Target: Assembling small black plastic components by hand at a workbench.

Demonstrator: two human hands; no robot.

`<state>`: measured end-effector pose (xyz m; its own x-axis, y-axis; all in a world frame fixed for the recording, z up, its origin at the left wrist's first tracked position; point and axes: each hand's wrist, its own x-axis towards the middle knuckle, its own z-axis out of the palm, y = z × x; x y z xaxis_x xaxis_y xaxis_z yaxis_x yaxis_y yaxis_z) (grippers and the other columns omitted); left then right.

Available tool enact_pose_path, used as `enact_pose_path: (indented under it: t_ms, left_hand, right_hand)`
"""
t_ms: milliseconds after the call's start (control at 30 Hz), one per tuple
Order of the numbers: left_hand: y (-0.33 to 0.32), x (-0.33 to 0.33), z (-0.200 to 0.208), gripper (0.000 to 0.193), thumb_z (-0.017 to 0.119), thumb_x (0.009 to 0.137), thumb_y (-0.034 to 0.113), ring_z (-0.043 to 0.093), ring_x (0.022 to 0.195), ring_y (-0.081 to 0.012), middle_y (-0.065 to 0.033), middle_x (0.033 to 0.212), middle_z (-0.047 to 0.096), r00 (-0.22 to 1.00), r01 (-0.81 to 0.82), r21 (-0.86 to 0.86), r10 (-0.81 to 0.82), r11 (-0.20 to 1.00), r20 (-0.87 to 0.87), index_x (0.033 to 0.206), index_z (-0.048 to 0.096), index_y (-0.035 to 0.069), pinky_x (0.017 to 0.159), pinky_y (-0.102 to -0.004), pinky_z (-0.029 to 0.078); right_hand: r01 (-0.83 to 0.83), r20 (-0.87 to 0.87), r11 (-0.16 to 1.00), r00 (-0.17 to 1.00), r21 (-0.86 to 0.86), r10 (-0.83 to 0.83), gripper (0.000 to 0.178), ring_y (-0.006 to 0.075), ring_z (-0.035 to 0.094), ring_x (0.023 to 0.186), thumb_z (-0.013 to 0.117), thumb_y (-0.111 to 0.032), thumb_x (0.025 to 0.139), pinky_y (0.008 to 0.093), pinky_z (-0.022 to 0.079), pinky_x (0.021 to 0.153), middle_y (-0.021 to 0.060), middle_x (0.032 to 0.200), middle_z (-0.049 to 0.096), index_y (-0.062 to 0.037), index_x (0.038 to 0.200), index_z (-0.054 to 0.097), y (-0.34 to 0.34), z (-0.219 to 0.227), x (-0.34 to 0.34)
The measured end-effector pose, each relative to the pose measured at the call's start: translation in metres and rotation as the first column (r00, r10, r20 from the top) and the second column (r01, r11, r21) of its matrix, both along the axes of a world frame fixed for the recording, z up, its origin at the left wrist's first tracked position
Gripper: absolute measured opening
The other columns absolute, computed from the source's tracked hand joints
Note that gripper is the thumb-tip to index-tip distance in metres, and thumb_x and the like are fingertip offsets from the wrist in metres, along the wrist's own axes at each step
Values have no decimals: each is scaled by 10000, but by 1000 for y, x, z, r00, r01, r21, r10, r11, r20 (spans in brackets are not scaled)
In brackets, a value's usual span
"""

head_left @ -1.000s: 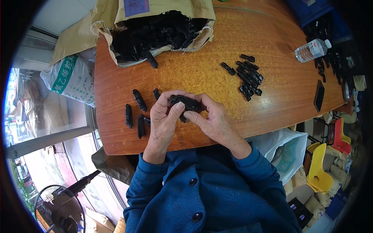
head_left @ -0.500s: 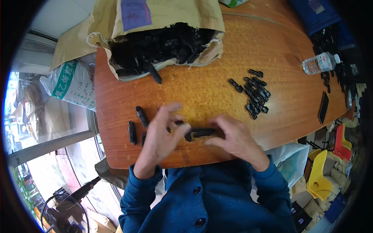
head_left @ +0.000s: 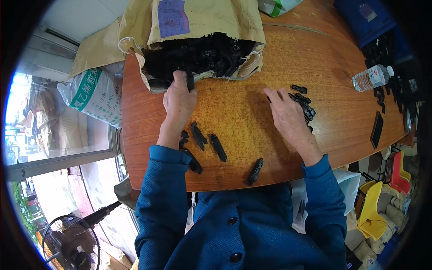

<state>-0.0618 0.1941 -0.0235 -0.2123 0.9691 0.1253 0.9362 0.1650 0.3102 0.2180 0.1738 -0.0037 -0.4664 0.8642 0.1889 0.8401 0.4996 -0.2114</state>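
At the mouth of the paper sack [head_left: 211, 22], my left hand [head_left: 177, 101] pinches a black plastic part [head_left: 191, 82] between thumb and fingers. The sack lies on its side, filled with similar black parts [head_left: 211, 56]. My right hand [head_left: 289, 117] is over the left edge of a pile of black parts [head_left: 306, 108], fingers bent downward. Its fingertips are mostly hidden, and what they hold cannot be made out. Between my arms lie several loose parts, among them one black part [head_left: 218, 147] in the middle and another black part [head_left: 255, 171] by the near table edge.
A water bottle [head_left: 372, 78] lies on the wooden table [head_left: 243, 112] at right, near a flat black object [head_left: 377, 129]. More black parts [head_left: 380, 51] spill from a blue container [head_left: 362, 20] at the far right. A white sack [head_left: 96, 96] stands left of the table.
My left hand has gone from the loose parts up to the sack's mouth. My right hand has moved up and right to the pile. The view has shifted slightly.
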Motion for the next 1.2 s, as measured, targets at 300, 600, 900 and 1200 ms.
enact_pose_path:
  t_ms: [300, 600, 900, 1200]
  left_hand:
    - [-75, 56, 32, 373, 699, 745, 3, 578, 651, -102, -61, 774, 593, 331, 129, 8, -50, 992, 942, 1025, 453, -3, 559, -229, 479]
    - [-136, 107, 51, 404, 650, 771, -17, 625, 737, -153, -110, 843, 618, 632, 54, 251, -228, 966, 741, 1123, 454, 11, 652, -282, 508]
    - [-151, 117, 38, 318, 594, 859, 22, 612, 764, -142, -104, 921, 595, 349, 137, 398, -420, 907, 838, 1147, 459, -3, 678, -290, 512]
    - [-152, 118, 34, 236, 594, 902, 66, 580, 797, -91, -40, 899, 591, 81, 32, 57, -59, 998, 995, 1106, 497, -1, 662, -231, 515]
  right_hand:
    - [-78, -874, 931, 379, -358, -304, 134, 59, 593, 801, 657, 32, 827, 202, 483, 677, 15, 885, 627, -11, 928, 582, -63, 12, -55]
    - [10, -828, 994, 554, 109, 85, 170, 229, 633, 752, 665, 88, 765, 289, 507, 653, 126, 867, 620, 6, 879, 570, -108, 31, -49]
    - [53, -779, 978, 614, 200, 126, 182, 279, 613, 737, 666, 99, 745, 327, 486, 633, 135, 832, 600, -1, 854, 561, -120, 31, -29]
    - [15, -771, 997, 634, 80, 52, 198, 316, 553, 720, 662, 72, 715, 376, 446, 620, 130, 773, 541, -25, 815, 522, -121, 15, -37]
